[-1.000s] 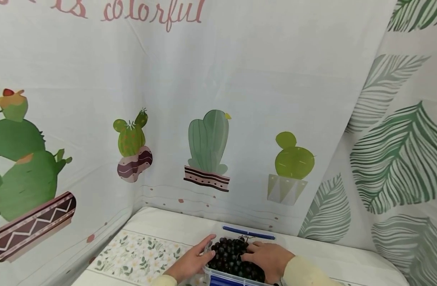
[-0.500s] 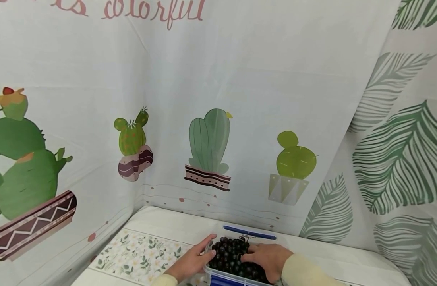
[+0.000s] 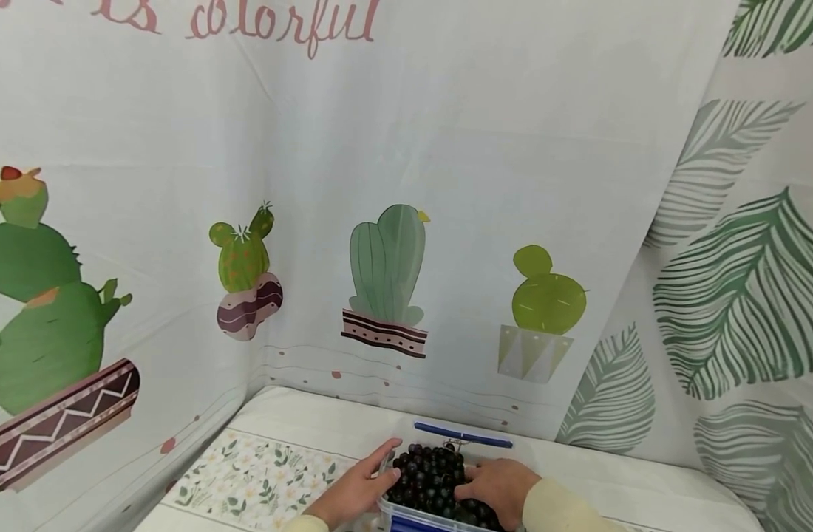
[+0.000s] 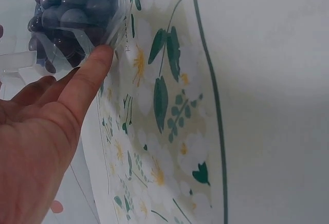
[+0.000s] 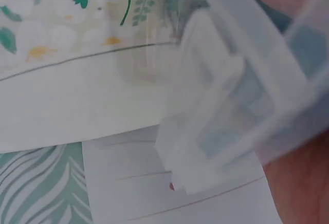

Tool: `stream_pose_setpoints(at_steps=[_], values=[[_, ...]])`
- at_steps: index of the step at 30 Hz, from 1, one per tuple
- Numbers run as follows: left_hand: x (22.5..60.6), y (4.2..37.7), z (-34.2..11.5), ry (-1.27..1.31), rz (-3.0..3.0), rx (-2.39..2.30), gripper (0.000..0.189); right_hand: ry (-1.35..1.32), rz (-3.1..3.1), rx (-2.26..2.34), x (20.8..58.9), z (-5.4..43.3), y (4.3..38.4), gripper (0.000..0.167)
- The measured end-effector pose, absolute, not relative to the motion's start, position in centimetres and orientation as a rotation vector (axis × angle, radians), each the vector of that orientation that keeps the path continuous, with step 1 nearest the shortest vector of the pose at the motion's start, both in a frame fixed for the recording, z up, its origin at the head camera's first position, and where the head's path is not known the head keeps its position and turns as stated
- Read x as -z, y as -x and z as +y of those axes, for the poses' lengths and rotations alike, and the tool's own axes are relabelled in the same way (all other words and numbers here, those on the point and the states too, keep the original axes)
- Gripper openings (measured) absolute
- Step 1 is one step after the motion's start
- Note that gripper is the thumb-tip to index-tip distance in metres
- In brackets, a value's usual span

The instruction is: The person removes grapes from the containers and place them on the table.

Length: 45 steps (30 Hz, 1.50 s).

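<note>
A clear plastic food container [image 3: 385, 505] stands at the table's front, heaped with a bunch of dark grapes [image 3: 425, 473]. A thin stem [image 3: 454, 443] shows at the back of the bunch. My left hand [image 3: 360, 484] lies along the container's left side, with its thumb by the rim grapes. In the left wrist view, straight fingers [image 4: 87, 75] of this hand touch the clear wall. My right hand [image 3: 502, 484] reaches into the container's right side among the grapes, fingertips partly hidden. The right wrist view shows the container's clear side flap [image 5: 205, 64] close up.
A blue strip [image 3: 463, 434] lies along the container's far side, and a blue latch [image 3: 416, 524] is at its front. The white tablecloth [image 3: 300, 403] has a floral band [image 3: 260, 473]. Behind stands a white curtain [image 3: 446, 170] printed with cacti.
My right hand has shifted slightly to the right over the grapes, and more of the bunch shows beside its fingers. The left hand has stayed at the container's left side.
</note>
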<state>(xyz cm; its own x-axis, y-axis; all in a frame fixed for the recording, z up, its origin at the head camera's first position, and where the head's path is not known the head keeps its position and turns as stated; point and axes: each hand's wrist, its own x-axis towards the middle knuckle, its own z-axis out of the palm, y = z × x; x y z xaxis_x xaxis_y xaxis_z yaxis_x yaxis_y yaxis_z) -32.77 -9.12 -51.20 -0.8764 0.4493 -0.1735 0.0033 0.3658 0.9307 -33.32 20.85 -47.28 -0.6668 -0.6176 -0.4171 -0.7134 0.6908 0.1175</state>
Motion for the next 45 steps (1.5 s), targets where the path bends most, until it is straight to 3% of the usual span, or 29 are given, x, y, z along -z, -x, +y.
stream_pose_setpoints(at_steps=[8,45], values=[[51.1,32.7,-9.1,-0.414,2.228,-1.505,0.064,1.06,2.55,-0.314,49.7,21.9,34.5,0.069],[50.8,32.5,-9.0,-0.387,2.242,-1.508,0.064,1.034,2.682,-0.262,43.2,20.4,31.9,0.07]])
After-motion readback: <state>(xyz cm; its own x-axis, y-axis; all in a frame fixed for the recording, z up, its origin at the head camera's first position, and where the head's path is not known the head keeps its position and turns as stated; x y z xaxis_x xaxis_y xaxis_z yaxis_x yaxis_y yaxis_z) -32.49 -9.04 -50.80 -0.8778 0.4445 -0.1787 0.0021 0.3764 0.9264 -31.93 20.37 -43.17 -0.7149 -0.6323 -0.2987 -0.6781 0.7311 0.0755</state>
